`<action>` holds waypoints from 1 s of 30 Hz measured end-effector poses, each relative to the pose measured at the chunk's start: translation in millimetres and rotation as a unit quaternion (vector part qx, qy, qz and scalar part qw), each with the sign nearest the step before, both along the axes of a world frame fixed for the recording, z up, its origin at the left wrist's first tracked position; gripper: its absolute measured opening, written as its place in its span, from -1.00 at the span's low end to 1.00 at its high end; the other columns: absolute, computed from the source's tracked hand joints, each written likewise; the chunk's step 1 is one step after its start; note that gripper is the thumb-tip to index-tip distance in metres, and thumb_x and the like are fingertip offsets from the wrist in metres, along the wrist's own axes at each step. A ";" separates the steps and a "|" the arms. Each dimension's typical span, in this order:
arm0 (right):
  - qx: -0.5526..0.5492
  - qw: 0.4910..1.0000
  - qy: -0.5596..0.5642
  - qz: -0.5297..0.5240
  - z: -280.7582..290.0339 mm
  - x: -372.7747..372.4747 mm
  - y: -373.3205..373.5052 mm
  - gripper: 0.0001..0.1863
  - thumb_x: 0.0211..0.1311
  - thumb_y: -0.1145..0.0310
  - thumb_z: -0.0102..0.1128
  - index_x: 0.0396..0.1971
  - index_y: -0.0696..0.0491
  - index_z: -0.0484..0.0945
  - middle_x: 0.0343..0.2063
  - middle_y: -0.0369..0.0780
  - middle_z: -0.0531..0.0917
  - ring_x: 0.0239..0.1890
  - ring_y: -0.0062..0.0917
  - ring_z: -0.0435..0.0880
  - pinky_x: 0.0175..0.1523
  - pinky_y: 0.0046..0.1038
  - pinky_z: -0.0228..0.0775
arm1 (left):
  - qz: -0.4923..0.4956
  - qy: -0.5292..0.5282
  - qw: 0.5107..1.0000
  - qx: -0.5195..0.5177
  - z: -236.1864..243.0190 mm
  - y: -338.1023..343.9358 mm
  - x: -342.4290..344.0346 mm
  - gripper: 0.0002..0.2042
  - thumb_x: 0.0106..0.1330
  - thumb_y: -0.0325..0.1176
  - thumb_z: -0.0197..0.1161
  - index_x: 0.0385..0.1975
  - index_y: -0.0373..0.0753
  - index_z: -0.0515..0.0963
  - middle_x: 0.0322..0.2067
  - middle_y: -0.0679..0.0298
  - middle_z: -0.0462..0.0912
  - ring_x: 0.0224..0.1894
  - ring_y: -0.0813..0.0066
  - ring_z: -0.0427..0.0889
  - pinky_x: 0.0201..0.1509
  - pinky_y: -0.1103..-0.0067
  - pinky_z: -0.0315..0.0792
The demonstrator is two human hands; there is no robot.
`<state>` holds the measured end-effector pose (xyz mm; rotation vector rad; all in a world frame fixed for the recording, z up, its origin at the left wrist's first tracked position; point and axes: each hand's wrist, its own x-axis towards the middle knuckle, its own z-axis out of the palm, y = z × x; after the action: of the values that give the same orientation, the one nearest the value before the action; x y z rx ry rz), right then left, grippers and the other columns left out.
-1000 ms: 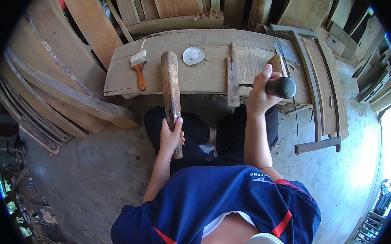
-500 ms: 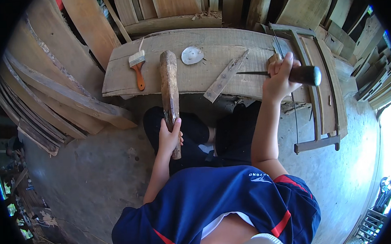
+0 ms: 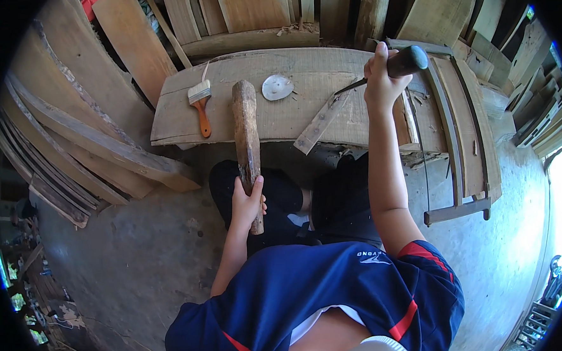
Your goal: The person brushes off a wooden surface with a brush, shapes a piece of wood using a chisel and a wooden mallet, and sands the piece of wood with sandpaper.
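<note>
Since right hand (image 3: pixel 383 84) shifted toward far edge of bench (image 3: pixel 171 125), grip clamped on dark-handled tool (image 3: pixel 408 61), tip meets far end of wooden strip (image 3: pixel 320 128), aslant, overhanging near edge; strip apparently work focus. Left hand (image 3: pixel 248 199): closed round wooden club (image 3: pixel 247 129).

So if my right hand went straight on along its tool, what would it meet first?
Probably the wooden strip: the tool in your right hand overlaps it in view, though whether they touch is unclear.
</note>
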<state>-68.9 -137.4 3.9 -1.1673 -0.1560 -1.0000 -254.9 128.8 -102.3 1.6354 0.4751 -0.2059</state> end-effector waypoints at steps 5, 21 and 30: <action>-0.006 1.000 0.007 0.003 0.2 6.1 0.6 -0.73 0.17 0.48 0.18 -0.66 0.06 0.32 -0.81 -0.35 0.34 -0.81 -0.73 0.27 -0.71 -0.65 0.09 | -0.001 0.003 1.000 0.001 -2.2 0.6 0.1 -0.66 0.26 -0.10 0.19 -0.30 -0.21 0.24 -0.73 0.31 0.41 -0.79 0.60 0.43 -0.78 0.66 0.33; -0.098 0.991 0.027 -0.088 3.4 26.6 4.0 -0.60 0.15 0.36 0.19 -0.84 0.12 0.36 -0.87 -0.42 0.36 -0.76 -0.80 0.31 -0.62 -0.64 0.11 | -0.020 -0.017 0.998 -0.050 16.1 11.1 6.3 -0.72 0.30 -0.12 0.14 -0.28 -0.19 0.30 -0.71 0.33 0.41 -0.78 0.61 0.42 -0.77 0.67 0.33; -0.147 0.986 0.045 -0.058 18.5 32.8 18.4 -0.71 0.06 0.40 0.19 -0.77 0.16 0.38 -0.83 -0.38 0.40 -0.70 -0.79 0.32 -0.58 -0.60 0.20 | -0.162 -0.308 0.932 0.101 171.1 36.6 68.0 -0.78 0.36 -0.19 0.07 -0.18 -0.20 0.32 -0.62 0.40 0.42 -0.69 0.74 0.38 -0.67 0.76 0.28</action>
<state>-36.1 -119.1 22.4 -1.5024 -0.1683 -1.0483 -186.9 165.4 68.9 1.8651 -0.2664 0.1225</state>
